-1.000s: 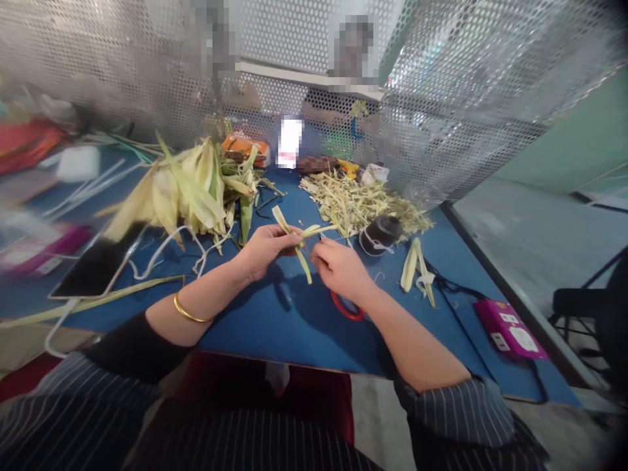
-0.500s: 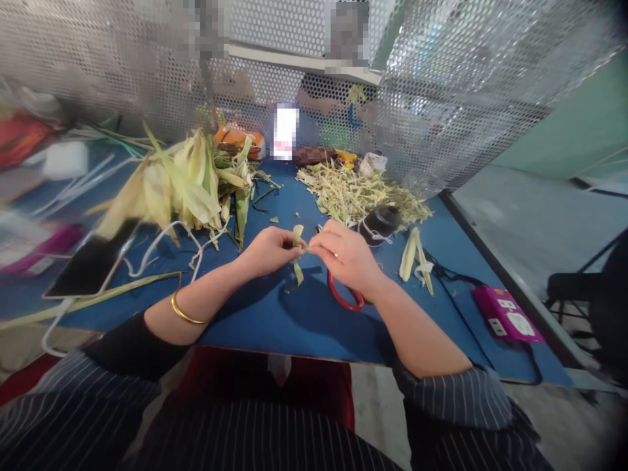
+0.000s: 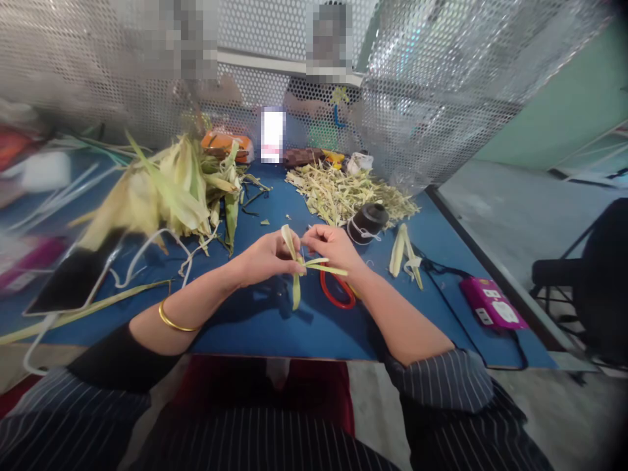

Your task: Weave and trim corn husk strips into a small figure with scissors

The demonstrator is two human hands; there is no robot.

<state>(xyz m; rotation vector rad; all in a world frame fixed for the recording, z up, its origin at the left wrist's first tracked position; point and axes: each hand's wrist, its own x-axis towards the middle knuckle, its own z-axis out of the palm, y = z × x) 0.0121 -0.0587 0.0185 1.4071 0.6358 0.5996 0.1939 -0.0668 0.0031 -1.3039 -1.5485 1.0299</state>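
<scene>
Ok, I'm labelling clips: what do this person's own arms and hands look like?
The left hand and right hand are ungloved. A gold bangle circles the left forearm. The left sleeve, black at its end, and the right sleeve are dark with pale pinstripes, both drawn up.

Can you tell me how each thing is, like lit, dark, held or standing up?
Left hand: pinching husk strips
Right hand: fingers bent, grip unclear
Husk strips: held, ends sticking out
Red handle: partly covered
Black spool: standing
Flat device: screen dark, lying down
Far screen: lit, upright
Shredded husks: heaped loosely
</scene>
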